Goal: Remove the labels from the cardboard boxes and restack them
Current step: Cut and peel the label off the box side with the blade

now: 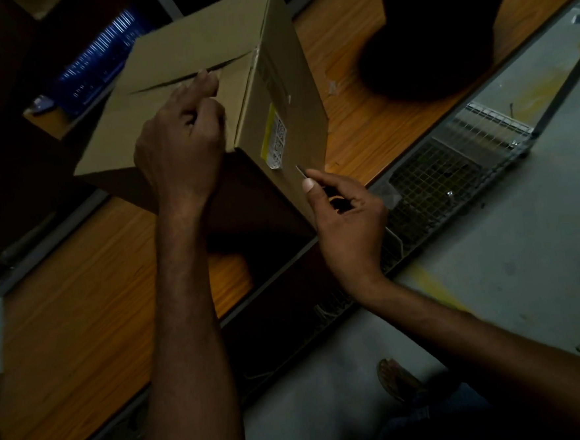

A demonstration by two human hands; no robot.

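Note:
A brown cardboard box stands on the wooden table, its flaps closed on top. On its right side face sits a white and yellow label with printed codes. My left hand rests on the box's top near corner, fingers curled over the flap. My right hand pinches a small thin blade whose tip sits at the box face just below and right of the label.
A large dark shape stands on the table at the back right. A wire mesh cage lies on the grey floor beside the table edge. A sandalled foot shows below. Blue striped material lies behind the box.

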